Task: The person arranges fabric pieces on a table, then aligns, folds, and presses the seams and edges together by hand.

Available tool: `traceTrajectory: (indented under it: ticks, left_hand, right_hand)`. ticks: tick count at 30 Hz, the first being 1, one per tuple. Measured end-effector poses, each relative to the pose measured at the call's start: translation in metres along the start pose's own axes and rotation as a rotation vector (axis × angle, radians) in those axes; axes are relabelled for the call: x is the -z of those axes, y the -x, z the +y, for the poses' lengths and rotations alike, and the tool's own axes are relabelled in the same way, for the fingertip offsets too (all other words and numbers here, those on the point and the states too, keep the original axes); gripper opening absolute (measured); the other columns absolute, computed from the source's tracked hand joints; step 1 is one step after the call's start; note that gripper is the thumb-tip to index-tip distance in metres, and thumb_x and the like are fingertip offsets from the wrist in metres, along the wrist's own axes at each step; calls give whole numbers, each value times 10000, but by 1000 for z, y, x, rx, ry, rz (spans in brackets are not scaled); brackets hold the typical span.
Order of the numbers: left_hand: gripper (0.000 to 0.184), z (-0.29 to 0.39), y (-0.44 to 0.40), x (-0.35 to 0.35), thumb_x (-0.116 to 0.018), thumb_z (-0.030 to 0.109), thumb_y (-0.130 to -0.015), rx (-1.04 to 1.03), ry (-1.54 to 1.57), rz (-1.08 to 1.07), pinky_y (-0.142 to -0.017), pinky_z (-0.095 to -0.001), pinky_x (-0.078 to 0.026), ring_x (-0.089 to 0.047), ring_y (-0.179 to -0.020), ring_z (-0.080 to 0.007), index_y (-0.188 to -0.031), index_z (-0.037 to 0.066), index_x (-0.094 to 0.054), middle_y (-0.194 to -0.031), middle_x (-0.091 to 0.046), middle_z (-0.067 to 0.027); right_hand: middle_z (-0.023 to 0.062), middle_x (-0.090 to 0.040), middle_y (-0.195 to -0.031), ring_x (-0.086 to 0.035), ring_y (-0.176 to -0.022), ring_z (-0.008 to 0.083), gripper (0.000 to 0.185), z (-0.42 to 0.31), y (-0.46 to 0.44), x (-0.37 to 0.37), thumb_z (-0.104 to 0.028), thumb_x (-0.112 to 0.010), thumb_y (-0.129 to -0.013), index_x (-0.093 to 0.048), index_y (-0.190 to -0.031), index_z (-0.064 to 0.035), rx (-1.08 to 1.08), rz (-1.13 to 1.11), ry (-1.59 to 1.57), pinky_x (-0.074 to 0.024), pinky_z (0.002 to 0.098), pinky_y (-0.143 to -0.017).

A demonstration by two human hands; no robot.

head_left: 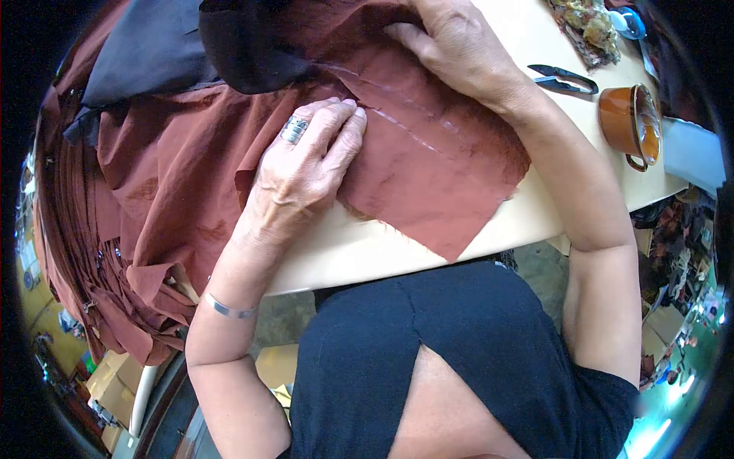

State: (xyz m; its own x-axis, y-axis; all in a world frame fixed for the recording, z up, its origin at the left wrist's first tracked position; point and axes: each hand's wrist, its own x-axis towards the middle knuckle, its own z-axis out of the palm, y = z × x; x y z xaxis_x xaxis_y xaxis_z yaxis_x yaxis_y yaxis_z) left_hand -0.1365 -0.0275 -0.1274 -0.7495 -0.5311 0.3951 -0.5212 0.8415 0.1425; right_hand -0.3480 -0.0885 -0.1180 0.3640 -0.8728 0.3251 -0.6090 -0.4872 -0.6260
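Reddish-brown fabric lies over the table, with pale chalk-like lines across it and a frayed corner pointing toward my body. My left hand, wearing a wide silver ring, is closed at the fabric beside one pale line. Its fingers are bent and held together; the thumb is hidden. Farther up, my right hand rests on the same fabric, its thumb spread away from the fingers. The top edge of the view cuts off those fingertips. Dark cloth lies on the fabric beyond my left hand.
Black thread snips lie right of my right forearm. Near them stand a brown cup and a translucent bluish-white item. A mottled brown bundle is at the upper right. Gathered fabric hangs over the table's left side; boxes stand below.
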Motion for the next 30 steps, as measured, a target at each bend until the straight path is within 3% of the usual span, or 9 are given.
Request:
traceTrajectory:
  ticks: [8,14,23,26,28,30]
  left_hand:
    - [367,2,-2,6,-495,52,-758,31,-80,-108,-819,-316,-488,-572,-976,-251,-1119,-4,-534,-1129,-518,-128]
    - [485,9,-15,8,-491,34,-723,83,-169,-165,-809,-309,-479,-555,-928,-241,-1206,-10,-496,-1174,-499,-122]
    - [409,11,-14,8,-517,24,-699,49,-110,-102,-790,-334,-493,-571,-882,-252,-1102,23,-587,-1094,-560,-107]
    - [419,0,-9,6,-528,-35,-680,65,94,11,-794,-349,-502,-591,-879,-271,-1085,46,-602,-1039,-588,-109]
    - [401,-4,-7,5,-548,-85,-668,174,121,135,-793,-351,-507,-596,-883,-290,-1046,33,-613,-997,-592,-116]
    - [355,-9,-2,7,-567,-59,-686,176,55,44,-796,-347,-504,-589,-901,-288,-1029,17,-614,-988,-584,-121]
  right_hand:
    - [226,-624,-950,-637,-786,342,650,3,2,0,46,-522,-774,-337,-1368,-138,1,30,-4,-514,395,-716]
    - [213,-635,-939,-639,-799,339,633,2,2,1,47,-520,-775,-347,-1360,-122,53,44,-14,-522,386,-734]
    - [209,-627,-994,-638,-851,332,623,6,1,-1,64,-530,-766,-373,-1343,-110,94,54,-31,-520,382,-749]
    - [207,-609,-1057,-631,-890,328,635,14,2,-5,71,-542,-761,-367,-1343,-110,188,97,11,-517,376,-772]
    - [200,-588,-1116,-618,-952,324,624,9,4,0,69,-544,-770,-359,-1341,-101,77,61,-28,-509,364,-816]
    - [193,-572,-1161,-597,-1014,319,610,8,5,-2,65,-542,-781,-350,-1339,-90,73,111,-79,-496,353,-861]
